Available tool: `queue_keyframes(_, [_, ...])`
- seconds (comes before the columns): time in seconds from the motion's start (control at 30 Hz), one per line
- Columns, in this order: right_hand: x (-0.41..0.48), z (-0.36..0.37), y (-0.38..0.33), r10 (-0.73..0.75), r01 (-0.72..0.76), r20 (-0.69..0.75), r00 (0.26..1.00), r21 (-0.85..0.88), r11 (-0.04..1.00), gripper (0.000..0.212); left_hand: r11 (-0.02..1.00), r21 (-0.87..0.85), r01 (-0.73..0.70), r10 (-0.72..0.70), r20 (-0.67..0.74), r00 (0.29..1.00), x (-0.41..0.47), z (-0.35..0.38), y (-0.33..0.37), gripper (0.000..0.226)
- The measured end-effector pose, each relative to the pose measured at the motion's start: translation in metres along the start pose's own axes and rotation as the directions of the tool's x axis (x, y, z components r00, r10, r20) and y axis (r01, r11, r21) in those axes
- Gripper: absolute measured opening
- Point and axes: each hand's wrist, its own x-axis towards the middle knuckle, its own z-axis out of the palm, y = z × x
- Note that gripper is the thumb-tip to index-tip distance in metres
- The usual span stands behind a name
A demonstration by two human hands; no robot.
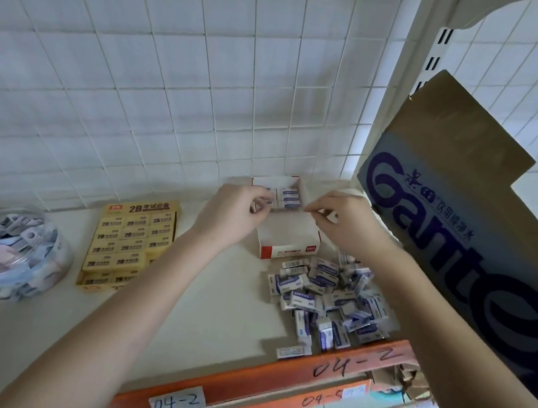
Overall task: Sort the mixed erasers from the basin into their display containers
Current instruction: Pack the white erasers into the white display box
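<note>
A short row of erasers (287, 197) fills the far end of the white display box (290, 238). The left hand (238, 213) curls against that row at the box's left wall; whether it pinches one is unclear. The right hand (344, 221), over the box's right wall, pinches a loose eraser (329, 216). A heap of erasers (327, 295) lies just in front of the box.

I saw the far wire grid (173, 86) as white-coated metal and the left jar (7, 284) as clear, glossy plastic. The yellow box (132, 243) and white box (290, 238) looked like smooth printed card. The erasers (327, 298) wore printed paper sleeves. The right carton (468, 204) was matt brown cardboard, and the near rail (270, 378) was orange-painted metal.
</note>
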Motion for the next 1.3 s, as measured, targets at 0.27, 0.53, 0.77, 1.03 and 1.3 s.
queue_keyframes(0.27, [-0.035,-0.022,-0.011,0.133,-0.122,0.434,0.891,-0.053,0.991,0.026,0.996,-0.086,0.027,0.012,0.424,0.906,-0.049,0.01,0.019,0.033])
queue_keyframes(0.53, [-0.047,-0.012,-0.009,0.164,-0.075,0.448,0.879,-0.21,0.975,0.03,0.994,0.104,-0.031,-0.019,0.45,0.893,-0.05,0.033,0.031,0.039])
queue_keyframes(0.77, [-0.052,-0.013,-0.012,0.165,-0.074,0.449,0.878,-0.213,0.974,0.018,0.999,-0.023,0.022,-0.014,0.319,0.948,-0.051,0.017,0.031,0.027])
queue_keyframes(1.03, [-0.04,-0.018,-0.014,0.156,-0.082,0.391,0.907,-0.201,0.976,0.017,0.999,-0.027,0.035,-0.032,0.091,0.995,-0.034,-0.001,0.015,0.026])
queue_keyframes(1.3, [0.029,-0.024,-0.021,0.069,-0.065,0.133,0.989,-0.032,0.997,0.022,0.987,0.152,0.059,-0.077,0.116,0.99,0.03,-0.004,0.003,0.025])
